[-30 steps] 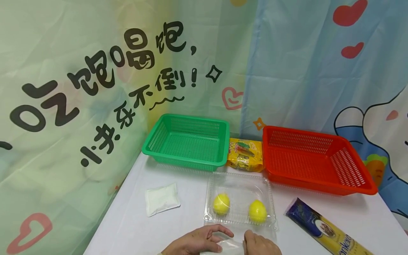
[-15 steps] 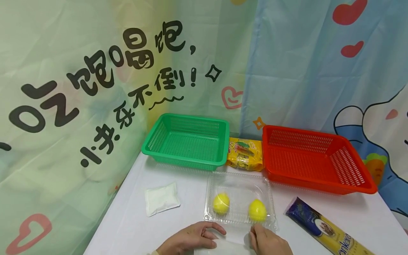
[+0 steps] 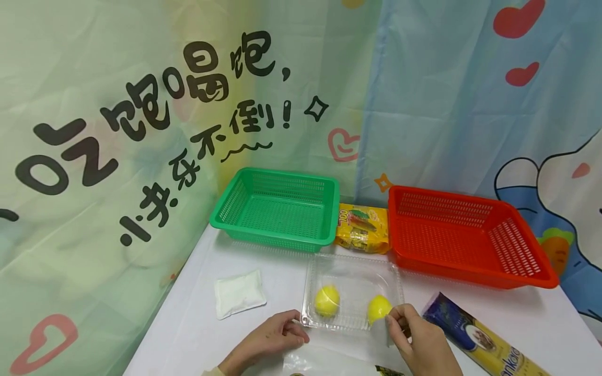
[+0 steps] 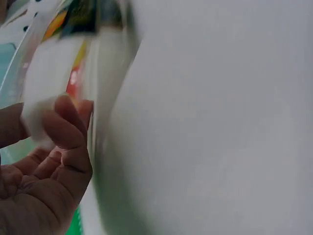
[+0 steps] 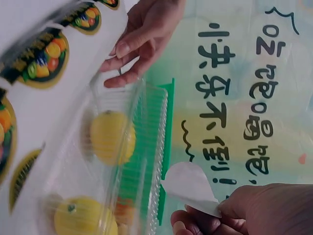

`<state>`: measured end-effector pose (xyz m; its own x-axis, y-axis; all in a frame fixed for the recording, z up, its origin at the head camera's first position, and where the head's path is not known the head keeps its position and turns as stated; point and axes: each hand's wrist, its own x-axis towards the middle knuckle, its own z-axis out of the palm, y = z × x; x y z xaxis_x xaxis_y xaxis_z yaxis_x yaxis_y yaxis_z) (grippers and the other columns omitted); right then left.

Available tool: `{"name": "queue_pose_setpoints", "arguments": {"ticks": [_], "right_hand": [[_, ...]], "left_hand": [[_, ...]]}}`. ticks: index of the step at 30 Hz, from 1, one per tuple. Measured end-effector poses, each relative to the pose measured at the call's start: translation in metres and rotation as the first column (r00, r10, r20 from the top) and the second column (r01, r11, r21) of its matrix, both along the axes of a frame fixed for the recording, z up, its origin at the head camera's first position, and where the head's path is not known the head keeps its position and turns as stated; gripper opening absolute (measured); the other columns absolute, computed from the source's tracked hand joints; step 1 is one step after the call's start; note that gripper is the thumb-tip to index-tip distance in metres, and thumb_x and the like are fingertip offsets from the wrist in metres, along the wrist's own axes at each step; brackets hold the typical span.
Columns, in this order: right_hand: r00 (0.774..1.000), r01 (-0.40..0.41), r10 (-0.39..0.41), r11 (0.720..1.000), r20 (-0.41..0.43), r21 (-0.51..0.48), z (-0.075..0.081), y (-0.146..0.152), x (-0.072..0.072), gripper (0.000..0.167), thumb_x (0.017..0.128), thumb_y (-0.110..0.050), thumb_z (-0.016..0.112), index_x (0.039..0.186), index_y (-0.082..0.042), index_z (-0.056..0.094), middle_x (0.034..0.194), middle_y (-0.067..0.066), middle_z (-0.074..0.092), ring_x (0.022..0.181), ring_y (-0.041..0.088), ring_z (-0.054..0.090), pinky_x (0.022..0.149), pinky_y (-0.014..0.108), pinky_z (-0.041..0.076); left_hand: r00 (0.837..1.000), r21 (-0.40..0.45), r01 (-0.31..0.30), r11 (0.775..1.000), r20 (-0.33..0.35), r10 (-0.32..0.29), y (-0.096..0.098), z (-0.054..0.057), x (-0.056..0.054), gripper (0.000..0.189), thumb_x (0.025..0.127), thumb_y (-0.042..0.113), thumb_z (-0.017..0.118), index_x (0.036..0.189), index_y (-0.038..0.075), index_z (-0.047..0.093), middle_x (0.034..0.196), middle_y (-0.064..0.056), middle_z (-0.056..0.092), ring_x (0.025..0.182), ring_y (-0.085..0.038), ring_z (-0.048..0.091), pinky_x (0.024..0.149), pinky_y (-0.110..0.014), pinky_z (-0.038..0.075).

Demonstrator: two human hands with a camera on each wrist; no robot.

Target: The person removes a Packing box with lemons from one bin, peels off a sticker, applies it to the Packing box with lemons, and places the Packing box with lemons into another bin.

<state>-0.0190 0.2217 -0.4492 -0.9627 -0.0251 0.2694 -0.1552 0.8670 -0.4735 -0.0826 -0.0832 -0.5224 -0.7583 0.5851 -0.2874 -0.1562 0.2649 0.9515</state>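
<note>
A clear-and-white plastic bag printed with fruit pictures lies at the near edge, partly cut off in the head view. My left hand is at its left corner and holds its edge between thumb and curled fingers. My right hand is raised to the right of the bag. It pinches a thin white piece whose far end looks rounded in the right wrist view. Just beyond the hands is a clear plastic box containing two lemons, the left lemon and the right lemon.
A green basket and a red basket stand at the back, with a yellow packet between them. A white sachet lies on the left. A blue-and-gold pasta packet slants across the right side.
My right hand moves right and upward, away from the bag, drawing the thin white piece with it. My left hand shifts left. More of the bag comes into view.
</note>
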Motion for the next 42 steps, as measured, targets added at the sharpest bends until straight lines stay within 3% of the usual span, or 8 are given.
{"name": "queue_pose_setpoints", "arguments": {"ticks": [8,13,16,22,26,32,38,42], "right_hand": [[0.991,-0.001,-0.003,1.0,-0.132,-0.027,0.007,0.007,-0.009,0.017,0.088,-0.005,0.076,0.092,-0.012,0.061,0.068,-0.015,0.057,0.061,-0.007,0.052,0.053,0.02,0.048],[0.996,0.038,-0.04,0.999,-0.074,-0.029,0.013,0.006,-0.013,0.013,0.091,-0.009,0.073,0.092,-0.011,0.06,0.07,-0.011,0.061,0.063,-0.003,0.054,0.055,0.02,0.05],[0.998,0.055,-0.056,0.998,-0.028,-0.038,0.016,0.003,-0.015,0.011,0.093,-0.01,0.071,0.093,-0.011,0.06,0.072,-0.008,0.063,0.065,0.001,0.057,0.057,0.02,0.051],[0.999,0.039,-0.04,0.999,-0.034,-0.034,0.023,-0.01,-0.021,0.011,0.093,-0.011,0.071,0.094,-0.011,0.061,0.074,-0.006,0.064,0.066,0.003,0.057,0.058,0.021,0.052],[0.991,-0.004,0.006,1.0,-0.131,0.013,0.024,-0.018,-0.025,0.015,0.089,-0.008,0.075,0.093,-0.01,0.06,0.075,-0.002,0.067,0.064,0.006,0.06,0.057,0.022,0.054],[0.892,-0.1,0.161,0.981,-0.422,0.164,0.021,-0.028,-0.029,0.016,0.087,-0.01,0.076,0.09,-0.009,0.06,0.074,0.001,0.069,0.062,0.009,0.064,0.055,0.025,0.056],[0.797,-0.125,0.25,0.959,-0.55,0.255,0.015,-0.037,-0.033,0.047,0.11,-0.035,0.036,0.09,-0.003,0.065,0.076,0.005,0.068,0.061,0.016,0.062,0.057,0.033,0.057],[0.769,-0.142,0.27,0.956,-0.58,0.256,0.013,-0.04,-0.033,0.048,0.111,-0.033,0.035,0.093,0.0,0.066,0.083,0.009,0.071,0.069,0.023,0.067,0.063,0.04,0.058]], "left_hand": [[0.983,-0.077,-0.106,0.991,-0.156,0.093,-0.015,0.025,-0.013,0.029,0.095,0.011,0.066,0.122,0.003,0.063,0.104,-0.012,0.07,0.087,-0.02,0.065,0.072,-0.031,0.057],[0.928,-0.12,-0.163,0.979,-0.357,0.111,-0.006,0.049,-0.02,0.024,0.098,0.013,0.063,0.119,0.002,0.065,0.107,-0.013,0.072,0.085,-0.018,0.066,0.069,-0.026,0.054],[0.907,-0.106,-0.17,0.98,-0.405,0.114,0.007,0.064,-0.021,0.02,0.099,0.014,0.063,0.115,0.003,0.068,0.107,-0.012,0.073,0.086,-0.021,0.068,0.068,-0.024,0.053],[0.955,-0.014,-0.053,0.998,-0.294,0.047,0.038,0.086,-0.017,0.019,0.101,0.017,0.061,0.109,0.006,0.074,0.1,-0.011,0.075,0.079,-0.016,0.066,0.069,-0.025,0.055],[0.978,0.076,-0.004,0.997,-0.207,0.019,0.056,0.095,-0.014,0.019,0.102,0.017,0.06,0.108,0.007,0.075,0.093,-0.006,0.075,0.076,-0.012,0.065,0.07,-0.025,0.056],[0.993,0.16,-0.002,0.987,-0.119,0.022,0.074,0.099,-0.011,0.02,0.101,0.017,0.061,0.112,0.008,0.076,0.096,-0.014,0.075,0.073,-0.011,0.063,0.067,-0.023,0.054],[0.99,0.17,-0.063,0.983,-0.117,0.083,0.08,0.098,-0.011,0.02,0.101,0.016,0.061,0.112,0.01,0.076,0.097,-0.018,0.075,0.07,-0.011,0.061,0.062,-0.021,0.05],[0.99,0.201,-0.098,0.975,-0.084,0.116,0.081,0.097,-0.012,0.02,0.101,0.015,0.06,0.11,0.005,0.075,0.095,-0.013,0.076,0.069,-0.01,0.06,0.062,-0.02,0.05]]}}
